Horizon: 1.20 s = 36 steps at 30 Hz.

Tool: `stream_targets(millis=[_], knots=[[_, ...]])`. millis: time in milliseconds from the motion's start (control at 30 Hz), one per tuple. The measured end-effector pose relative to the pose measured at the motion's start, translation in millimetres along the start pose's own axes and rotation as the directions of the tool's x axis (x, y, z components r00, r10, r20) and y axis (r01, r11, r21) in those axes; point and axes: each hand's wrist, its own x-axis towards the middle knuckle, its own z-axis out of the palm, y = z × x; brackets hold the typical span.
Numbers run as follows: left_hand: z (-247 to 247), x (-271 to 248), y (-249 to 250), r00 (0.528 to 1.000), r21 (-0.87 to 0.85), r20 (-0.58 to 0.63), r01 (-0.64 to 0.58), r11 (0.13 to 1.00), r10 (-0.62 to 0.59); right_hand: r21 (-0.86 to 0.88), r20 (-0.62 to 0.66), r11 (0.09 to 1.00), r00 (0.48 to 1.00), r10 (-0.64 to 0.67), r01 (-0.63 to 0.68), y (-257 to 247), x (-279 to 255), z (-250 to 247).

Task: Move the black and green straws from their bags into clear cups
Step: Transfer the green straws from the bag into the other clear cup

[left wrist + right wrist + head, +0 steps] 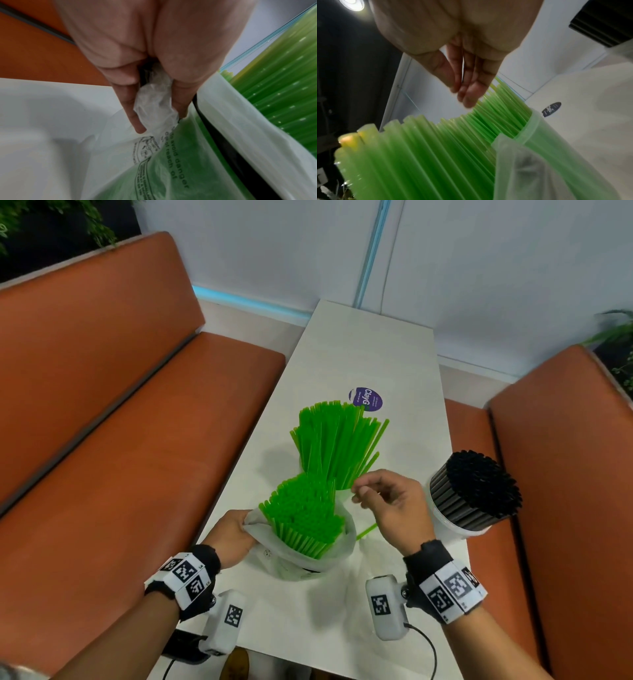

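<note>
left wrist: left hand (pixel 137 54) fingers (pixel 135 120) pinch bag (pixel 154 106); right hand (pixel 394 501) loose, empty.

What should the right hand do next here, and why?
Probably reach down and take a bunch from the bagged green straws. The right hand hovers above them holding nothing, while the left hand grips the bag rim, keeping it open. The far cup's green straws and the black straws already stand in cups.
</note>
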Motion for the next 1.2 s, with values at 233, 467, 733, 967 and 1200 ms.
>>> stream_targets(millis=[233,467,733,967,1200], knots=[[2.0,-0.1,2.5,1.000,0.044,-0.016,-0.019,0.999,0.020,-0.123,0.354,0.983,0.920,0.171,-0.135,11.1,7.7,26.2],[0.5,-0.1,-1.5,1.000,0.041,-0.030,-0.008,0.999,0.010,-0.116,0.190,0.989,0.976,0.108,-0.087,13.8,5.6,38.6],[-1.0,0.6,-4.3,1.000,0.012,-0.003,0.006,1.000,-0.006,0.085,0.076,0.992,0.992,-0.097,0.091,-44.7,11.5,12.7],[-1.3,-4.8,2.5,1.000,0.016,-0.001,-0.010,1.000,0.010,0.291,-0.066,0.910,0.955,-0.290,0.296,-142.4,57.1,-50.4],[1.2,-6.9,4.3,1.000,-0.005,-0.016,-0.010,1.000,0.010,0.165,-0.186,0.937,0.943,-0.277,0.308,-127.1,95.1,-42.0]])
